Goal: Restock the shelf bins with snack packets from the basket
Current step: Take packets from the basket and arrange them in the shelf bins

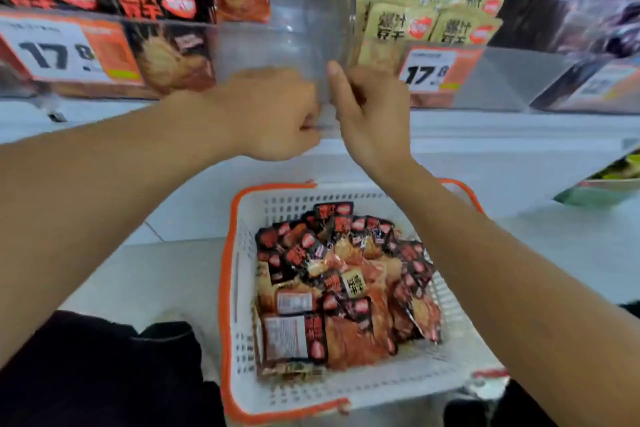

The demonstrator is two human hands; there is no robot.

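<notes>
Basket [242, 340], white with orange rim, sits on the floor nearest the person, between the knees, so packets are in easy reach. Snack packets [343, 291], black and red, are heaped toward its far right corner; the near edge shows bare mesh.

Above it, both hands meet at the front edge of the shelf, on the clear divider [311, 10] between two bins. Left hand [277, 114] has fingers curled in, apparently pinching the divider's lower front edge; exact contact is blurred. Right hand [370, 114] has its thumb up against the divider's other face, fingers loosely bent; cannot tell if they grip. Neither hand holds a packet. My read: they're straightening the divider before loading.

Farther back, the left bin [166, 55] holds matching black-red packs, the right bin [433, 24] yellow ones.
</notes>
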